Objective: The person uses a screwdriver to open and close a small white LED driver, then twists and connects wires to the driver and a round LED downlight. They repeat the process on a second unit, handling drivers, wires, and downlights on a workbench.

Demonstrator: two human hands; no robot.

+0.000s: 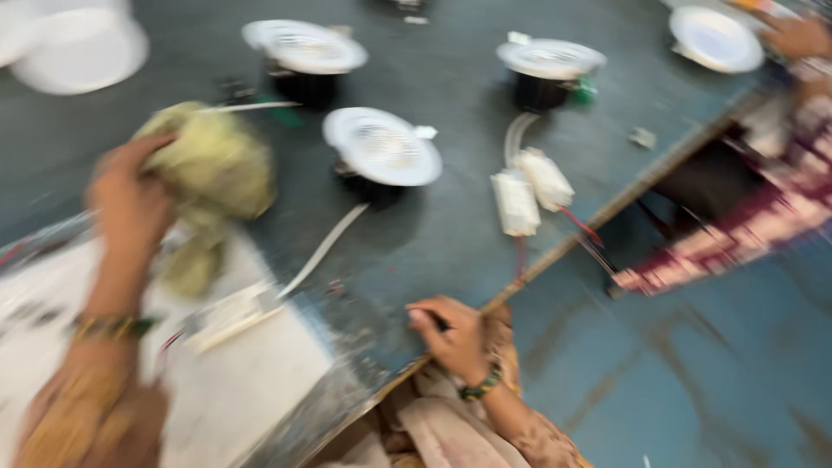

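The frame is blurred by motion. My left hand is raised over the left of the grey table and grips a crumpled yellow-green cloth. My right hand rests at the table's near edge with fingers curled; whether it holds anything I cannot tell. Between the hands stands a round white downlight on a black body, with a flat white cable running toward me.
Two more white downlights stand at the back. Two small white driver boxes with red wires lie right of centre. A white sheet covers the near left. Another person's hand holds a white disc at top right.
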